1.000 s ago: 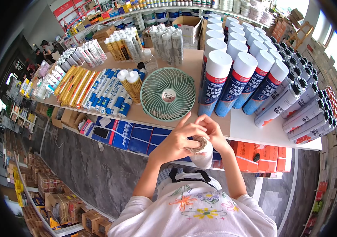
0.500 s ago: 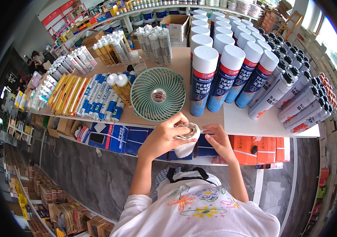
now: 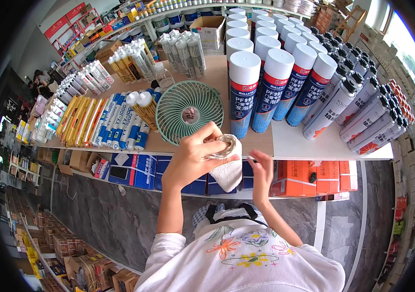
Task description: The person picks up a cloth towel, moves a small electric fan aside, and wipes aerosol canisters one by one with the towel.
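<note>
My left hand [image 3: 193, 155] is closed around a white cloth bundle [image 3: 228, 171] that looks knitted and has a rolled greyish-beige rim. Some fingers reach into the opening at its top. The bundle hangs just in front of the table edge, and its lower end tapers. To its right, my right hand [image 3: 262, 174] is raised with thumb and fingers apart, holding nothing. A small gap separates it from the cloth. Beyond my left hand, a round green fan [image 3: 176, 104] lies on the table.
Blue foam spray cans [image 3: 243, 97] with white caps stand right of the fan, beside grey cans [image 3: 331, 108]. Sealant tubes [image 3: 117, 119] line the left. Below the tabletop sit blue boxes [image 3: 144, 177] and orange boxes [image 3: 299, 180]. People [image 3: 42, 82] are far left.
The cloth bundle has tilted and shows more of its white side. My right hand has turned and lowered slightly. The view has shifted a little.
</note>
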